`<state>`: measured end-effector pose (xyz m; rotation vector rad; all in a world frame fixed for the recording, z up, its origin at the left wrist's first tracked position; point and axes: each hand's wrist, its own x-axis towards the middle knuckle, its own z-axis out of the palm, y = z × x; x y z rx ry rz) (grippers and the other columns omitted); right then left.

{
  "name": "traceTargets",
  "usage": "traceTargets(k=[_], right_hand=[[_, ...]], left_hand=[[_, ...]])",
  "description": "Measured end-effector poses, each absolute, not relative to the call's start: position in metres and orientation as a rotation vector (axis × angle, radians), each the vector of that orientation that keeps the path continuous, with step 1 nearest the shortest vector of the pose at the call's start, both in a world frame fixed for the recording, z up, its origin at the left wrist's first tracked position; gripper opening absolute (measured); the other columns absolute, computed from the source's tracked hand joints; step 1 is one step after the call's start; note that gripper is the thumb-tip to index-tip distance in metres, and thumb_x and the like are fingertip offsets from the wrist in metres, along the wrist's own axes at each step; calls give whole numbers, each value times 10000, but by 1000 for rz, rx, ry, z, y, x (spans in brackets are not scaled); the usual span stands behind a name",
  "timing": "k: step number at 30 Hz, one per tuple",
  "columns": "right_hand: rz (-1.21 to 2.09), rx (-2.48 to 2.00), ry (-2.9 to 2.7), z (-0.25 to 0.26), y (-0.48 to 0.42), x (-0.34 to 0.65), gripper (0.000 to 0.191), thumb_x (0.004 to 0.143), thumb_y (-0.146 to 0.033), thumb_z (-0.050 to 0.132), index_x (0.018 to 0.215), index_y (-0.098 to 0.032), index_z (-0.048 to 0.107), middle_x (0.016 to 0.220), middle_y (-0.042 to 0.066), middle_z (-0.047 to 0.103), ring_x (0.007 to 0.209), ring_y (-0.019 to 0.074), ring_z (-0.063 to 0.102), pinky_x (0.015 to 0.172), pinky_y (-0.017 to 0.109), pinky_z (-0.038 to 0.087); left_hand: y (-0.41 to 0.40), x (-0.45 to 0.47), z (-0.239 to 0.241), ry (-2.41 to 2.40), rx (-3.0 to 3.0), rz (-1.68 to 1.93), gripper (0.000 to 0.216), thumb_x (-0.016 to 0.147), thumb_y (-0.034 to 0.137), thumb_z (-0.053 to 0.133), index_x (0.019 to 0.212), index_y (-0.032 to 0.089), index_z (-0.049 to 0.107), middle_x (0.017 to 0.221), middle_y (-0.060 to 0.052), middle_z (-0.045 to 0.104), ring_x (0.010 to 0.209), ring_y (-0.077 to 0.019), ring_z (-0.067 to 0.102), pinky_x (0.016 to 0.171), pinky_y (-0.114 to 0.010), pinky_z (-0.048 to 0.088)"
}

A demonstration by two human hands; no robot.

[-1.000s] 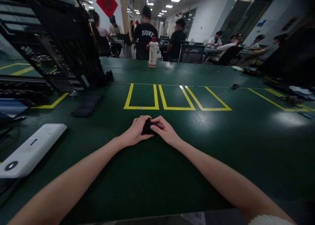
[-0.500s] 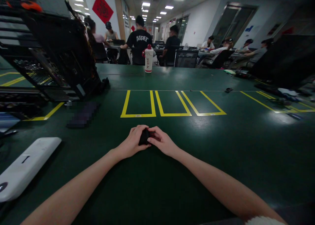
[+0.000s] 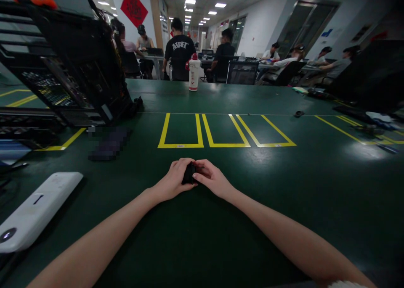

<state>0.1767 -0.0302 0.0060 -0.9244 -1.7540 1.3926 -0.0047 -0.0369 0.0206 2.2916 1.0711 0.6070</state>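
Cupping a small black blocky object point(image 3: 188, 174), material unclear, in the left hand point(image 3: 175, 178) and pinching its side with the right hand point(image 3: 213, 179), just short of yellow tape outlines point(image 3: 192, 145) on a green tabletop point(image 3: 195, 237). Could slip under uneven fingertip pressure. With room rightward, but bounded leftward by a long white casing point(image 3: 41, 206).

Right of the right hand point(image 3: 216, 179), the counter point(image 3: 315, 187) leaves passage. Leftward, a white device point(image 3: 47, 206) and black chassis point(image 3: 80, 65) obstruct.

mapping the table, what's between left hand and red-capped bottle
In the head view, past the left hand come a yellow tape outline and a thin line.
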Motion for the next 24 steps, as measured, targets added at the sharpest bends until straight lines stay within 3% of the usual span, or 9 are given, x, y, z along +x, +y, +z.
traceTargets(k=[8, 14, 20, 24], right_hand=[[1442, -848, -1820, 8, -32, 182, 315, 763, -159, 551, 1051, -232, 445, 1108, 17, 471, 1063, 159, 506, 929, 387, 435], [1388, -896, -1782, 10, -31, 178, 185, 775, -223, 545, 948, -208, 483, 1008, 15, 484, 958, 155, 546, 826, 355, 497], [1390, -971, -1803, 13, -31, 177, 298, 785, -235, 532, 1067, -217, 437, 1075, 39, 491, 1023, 176, 516, 890, 391, 454], [1390, -918, -1856, 12, -31, 180, 265, 796, -210, 511, 1055, -227, 453, 1050, 27, 494, 997, 166, 527, 869, 375, 468]], left_hand=[[-35, -7, 18, 1064, 2290, 614, 523, 776, 256, 563, 1218, 248, 284, 1206, -84, 404, 1113, -281, 405, 893, -490, 380], [-33, -4, 11, 1122, 2289, 668, 576, 726, 238, 622, 1202, 239, 297, 1189, -79, 411, 1093, -265, 417, 895, -458, 389], [-35, -5, 19, 1054, 2306, 630, 535, 767, 259, 574, 1213, 251, 279, 1180, -82, 420, 1086, -274, 431, 877, -483, 392], [-36, -5, 22, 1056, 2295, 617, 528, 772, 250, 572, 1212, 246, 282, 1186, -79, 415, 1089, -262, 419, 901, -470, 381]])
